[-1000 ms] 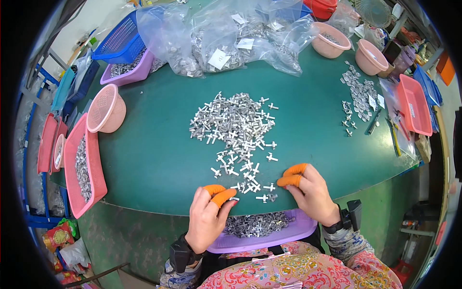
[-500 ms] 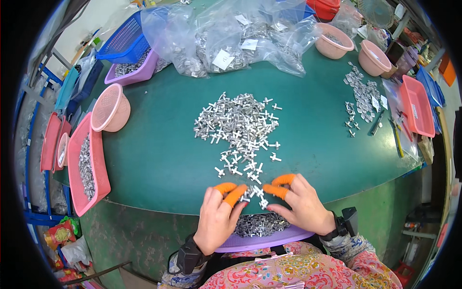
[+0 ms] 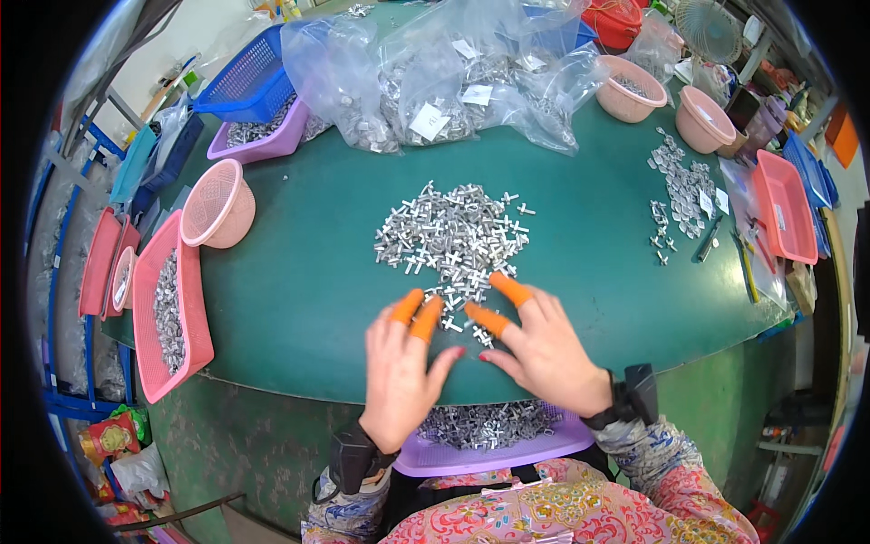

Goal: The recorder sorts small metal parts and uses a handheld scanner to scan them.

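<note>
A heap of small silvery cross-shaped metal parts [image 3: 451, 228] lies on the green tabletop [image 3: 299, 299], with a thinner tail of pieces toward me. My left hand [image 3: 399, 376] reaches to the left side of this tail, fingers stretched and apart. From the right, my right hand [image 3: 555, 358] meets the same tail, its fingers spread over a few loose pieces. Orange finger covers sit on two fingers of each hand. Below the table's near edge, at my lap, a purple basket [image 3: 566, 442] holds many similar parts.
Clear bags of parts [image 3: 426, 82] line the far side. On the left stand a pink basket [image 3: 195, 335], a round pink basket [image 3: 237, 216] and a blue basket [image 3: 240, 82]. Clear flat pieces [image 3: 684, 186], a pen [image 3: 710, 240] and a red tray [image 3: 784, 218] lie right.
Both hands have moved away from me, from the table's near edge to the heap's tail. The parts gathered between them at the edge are gone from there. The fingers have spread.
</note>
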A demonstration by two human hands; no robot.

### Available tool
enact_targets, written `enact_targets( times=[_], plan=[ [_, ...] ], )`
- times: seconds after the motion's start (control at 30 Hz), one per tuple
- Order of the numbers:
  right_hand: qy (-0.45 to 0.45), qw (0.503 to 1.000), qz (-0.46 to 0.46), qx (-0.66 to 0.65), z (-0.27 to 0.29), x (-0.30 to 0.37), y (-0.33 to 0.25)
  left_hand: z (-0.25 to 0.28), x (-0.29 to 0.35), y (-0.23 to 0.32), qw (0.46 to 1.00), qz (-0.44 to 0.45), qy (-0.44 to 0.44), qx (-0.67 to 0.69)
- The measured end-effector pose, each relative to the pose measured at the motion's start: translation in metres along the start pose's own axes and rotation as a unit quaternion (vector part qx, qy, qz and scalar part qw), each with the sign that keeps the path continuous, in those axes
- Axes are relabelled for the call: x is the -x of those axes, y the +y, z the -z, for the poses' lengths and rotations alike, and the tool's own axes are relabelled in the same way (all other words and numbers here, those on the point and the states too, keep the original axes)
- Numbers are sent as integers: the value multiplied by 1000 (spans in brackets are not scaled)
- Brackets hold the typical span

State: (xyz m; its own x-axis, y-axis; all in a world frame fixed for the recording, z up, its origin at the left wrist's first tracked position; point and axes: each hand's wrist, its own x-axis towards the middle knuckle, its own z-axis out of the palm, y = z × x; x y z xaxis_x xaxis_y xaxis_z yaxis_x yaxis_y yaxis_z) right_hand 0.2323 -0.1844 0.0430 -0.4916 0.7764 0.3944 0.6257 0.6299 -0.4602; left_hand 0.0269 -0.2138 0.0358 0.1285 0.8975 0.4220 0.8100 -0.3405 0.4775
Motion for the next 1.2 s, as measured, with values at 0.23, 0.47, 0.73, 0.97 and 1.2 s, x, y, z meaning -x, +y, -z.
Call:
enact_targets(
  times=[0.23, 0.47, 0.73, 0.97, 1.2],
  plan=[
    [-6, 992, -25, -123, 7, 23, 15, 1, 15, 7, 993, -33, -8, 111],
    [54, 959, -201, -193, 29, 30, 25, 10, 10, 2, 972, 123, -10, 201],
    [67, 986, -133, -78, 44, 42, 44, 14, 17, -4, 974, 118, 17, 193],
    [9, 996, -91, -19, 37, 50, 28, 19, 24, -9, 991, 65, -54, 105],
    [-2, 988, -98, -121, 37, 41, 32, 12, 2, 10, 999, -15, 17, 47]
  ],
)
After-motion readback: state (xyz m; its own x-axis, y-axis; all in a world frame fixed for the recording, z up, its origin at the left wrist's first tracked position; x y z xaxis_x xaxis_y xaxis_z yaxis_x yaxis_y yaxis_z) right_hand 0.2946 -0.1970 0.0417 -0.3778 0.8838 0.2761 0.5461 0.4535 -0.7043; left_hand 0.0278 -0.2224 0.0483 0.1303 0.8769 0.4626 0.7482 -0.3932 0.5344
